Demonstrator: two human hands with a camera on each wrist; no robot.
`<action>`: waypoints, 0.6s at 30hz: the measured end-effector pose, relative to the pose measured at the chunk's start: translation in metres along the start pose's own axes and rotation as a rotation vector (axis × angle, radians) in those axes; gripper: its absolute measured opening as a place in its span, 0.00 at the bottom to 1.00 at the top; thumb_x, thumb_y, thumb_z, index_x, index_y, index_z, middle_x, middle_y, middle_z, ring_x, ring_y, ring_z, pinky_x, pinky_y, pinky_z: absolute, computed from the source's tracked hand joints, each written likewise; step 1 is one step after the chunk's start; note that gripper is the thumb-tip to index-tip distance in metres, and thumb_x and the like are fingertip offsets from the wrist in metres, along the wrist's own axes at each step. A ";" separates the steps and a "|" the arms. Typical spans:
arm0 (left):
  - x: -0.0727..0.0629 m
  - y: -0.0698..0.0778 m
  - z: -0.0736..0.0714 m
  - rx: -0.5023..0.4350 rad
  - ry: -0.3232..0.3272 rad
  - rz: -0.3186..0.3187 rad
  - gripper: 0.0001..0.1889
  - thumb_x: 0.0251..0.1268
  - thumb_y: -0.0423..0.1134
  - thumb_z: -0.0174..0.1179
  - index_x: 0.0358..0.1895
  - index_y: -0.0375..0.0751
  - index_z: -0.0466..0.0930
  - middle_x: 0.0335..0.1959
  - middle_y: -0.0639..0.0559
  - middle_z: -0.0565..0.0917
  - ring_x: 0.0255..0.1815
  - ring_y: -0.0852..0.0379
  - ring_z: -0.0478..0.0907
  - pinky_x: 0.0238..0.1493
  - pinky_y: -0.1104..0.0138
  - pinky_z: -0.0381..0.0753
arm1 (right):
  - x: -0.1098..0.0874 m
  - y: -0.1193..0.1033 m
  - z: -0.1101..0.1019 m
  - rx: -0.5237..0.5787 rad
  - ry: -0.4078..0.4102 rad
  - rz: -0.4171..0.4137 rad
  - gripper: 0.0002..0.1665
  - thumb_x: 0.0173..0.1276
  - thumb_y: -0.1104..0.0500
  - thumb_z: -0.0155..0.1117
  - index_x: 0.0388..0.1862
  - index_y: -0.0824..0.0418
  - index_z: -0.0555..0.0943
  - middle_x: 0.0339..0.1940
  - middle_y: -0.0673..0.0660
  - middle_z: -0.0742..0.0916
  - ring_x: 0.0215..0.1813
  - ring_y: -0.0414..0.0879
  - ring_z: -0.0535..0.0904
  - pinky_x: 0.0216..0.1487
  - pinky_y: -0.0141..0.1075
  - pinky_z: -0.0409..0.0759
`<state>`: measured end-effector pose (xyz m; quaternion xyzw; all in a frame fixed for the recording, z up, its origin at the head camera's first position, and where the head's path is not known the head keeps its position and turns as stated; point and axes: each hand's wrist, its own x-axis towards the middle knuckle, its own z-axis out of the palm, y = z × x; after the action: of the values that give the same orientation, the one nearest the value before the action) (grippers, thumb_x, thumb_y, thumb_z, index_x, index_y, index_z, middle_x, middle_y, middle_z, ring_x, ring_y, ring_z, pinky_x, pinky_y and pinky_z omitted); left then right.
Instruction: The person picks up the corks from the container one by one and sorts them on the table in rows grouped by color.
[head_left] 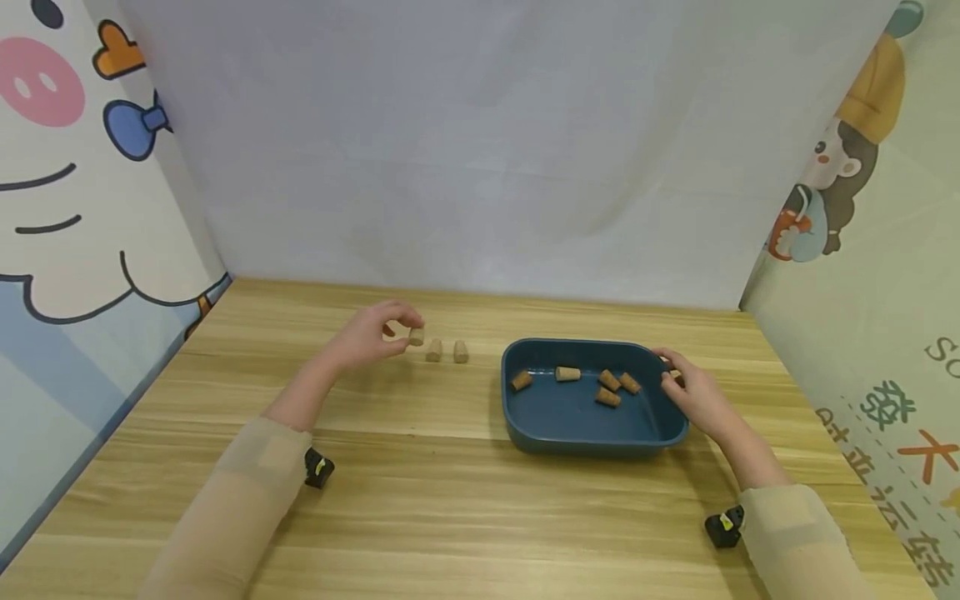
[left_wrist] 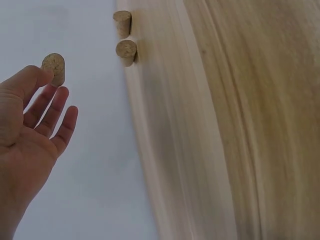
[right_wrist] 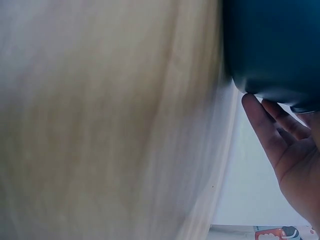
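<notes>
My left hand pinches a small tapered cork stopper between thumb and fingertips, held up off the table; in the left wrist view its other fingers spread below the cork. Just right of it, two pale corks, one nearer and one farther, stand upright side by side on the table. With curved fingers, my right hand holds the right end of a dark blue plastic tub. In the right wrist view its fingertips meet the tub's outer wall.
Inside the tub lie several corks on their sides, among them a pale one and a browner one. A light wood table carries everything. A white cloth backdrop rises behind, with printed panels on both sides.
</notes>
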<state>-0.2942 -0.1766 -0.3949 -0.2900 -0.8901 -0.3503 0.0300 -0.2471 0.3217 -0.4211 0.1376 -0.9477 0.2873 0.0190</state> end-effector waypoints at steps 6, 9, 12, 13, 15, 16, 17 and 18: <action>0.006 -0.018 0.006 0.019 -0.035 -0.046 0.15 0.59 0.27 0.61 0.50 0.36 0.80 0.50 0.43 0.81 0.53 0.46 0.75 0.48 0.53 0.79 | 0.000 0.000 0.000 0.000 -0.003 0.004 0.26 0.74 0.62 0.43 0.69 0.68 0.61 0.56 0.77 0.75 0.43 0.63 0.81 0.33 0.41 0.76; 0.010 -0.027 0.009 0.018 -0.063 -0.077 0.15 0.59 0.27 0.61 0.51 0.35 0.79 0.50 0.42 0.80 0.53 0.46 0.75 0.49 0.55 0.80 | 0.000 0.000 0.000 -0.001 -0.005 0.005 0.26 0.74 0.62 0.43 0.69 0.67 0.61 0.56 0.77 0.74 0.44 0.63 0.81 0.33 0.42 0.77; 0.012 -0.032 0.011 -0.001 -0.086 -0.106 0.15 0.59 0.26 0.60 0.51 0.33 0.78 0.50 0.40 0.80 0.54 0.44 0.74 0.50 0.55 0.80 | 0.000 0.000 0.000 -0.005 -0.007 0.004 0.26 0.74 0.62 0.43 0.69 0.67 0.61 0.56 0.77 0.74 0.45 0.64 0.80 0.34 0.43 0.78; 0.012 -0.034 0.012 -0.004 -0.092 -0.117 0.15 0.59 0.26 0.59 0.51 0.32 0.78 0.50 0.40 0.79 0.54 0.43 0.74 0.50 0.55 0.80 | -0.001 0.000 0.000 -0.007 -0.009 0.005 0.26 0.74 0.62 0.43 0.69 0.67 0.61 0.56 0.77 0.74 0.45 0.64 0.80 0.34 0.43 0.78; 0.012 -0.037 0.013 -0.006 -0.102 -0.141 0.15 0.59 0.26 0.59 0.51 0.32 0.78 0.51 0.39 0.79 0.55 0.42 0.73 0.51 0.54 0.79 | -0.001 0.000 0.000 -0.008 -0.010 0.006 0.26 0.74 0.62 0.44 0.69 0.67 0.61 0.56 0.77 0.74 0.45 0.64 0.80 0.34 0.43 0.78; 0.012 -0.039 0.013 0.001 -0.110 -0.147 0.15 0.59 0.26 0.58 0.51 0.31 0.78 0.51 0.39 0.79 0.55 0.41 0.73 0.52 0.53 0.78 | 0.000 0.000 0.000 -0.008 -0.011 0.007 0.26 0.74 0.62 0.44 0.69 0.67 0.61 0.56 0.77 0.74 0.45 0.63 0.80 0.34 0.43 0.78; 0.012 -0.041 0.014 0.009 -0.117 -0.155 0.15 0.59 0.26 0.57 0.51 0.32 0.78 0.51 0.39 0.79 0.55 0.41 0.73 0.53 0.53 0.77 | 0.000 -0.001 0.000 -0.007 -0.011 0.007 0.26 0.74 0.62 0.44 0.69 0.67 0.61 0.56 0.77 0.74 0.44 0.63 0.80 0.34 0.43 0.78; 0.012 -0.042 0.015 0.016 -0.125 -0.160 0.15 0.59 0.25 0.57 0.51 0.32 0.78 0.51 0.39 0.79 0.55 0.41 0.73 0.55 0.53 0.76 | -0.001 -0.001 -0.001 -0.004 -0.013 0.009 0.26 0.74 0.62 0.43 0.69 0.67 0.60 0.57 0.77 0.74 0.44 0.63 0.80 0.34 0.43 0.77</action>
<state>-0.3247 -0.1859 -0.4284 -0.2390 -0.9132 -0.3259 -0.0515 -0.2464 0.3216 -0.4203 0.1350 -0.9490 0.2847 0.0116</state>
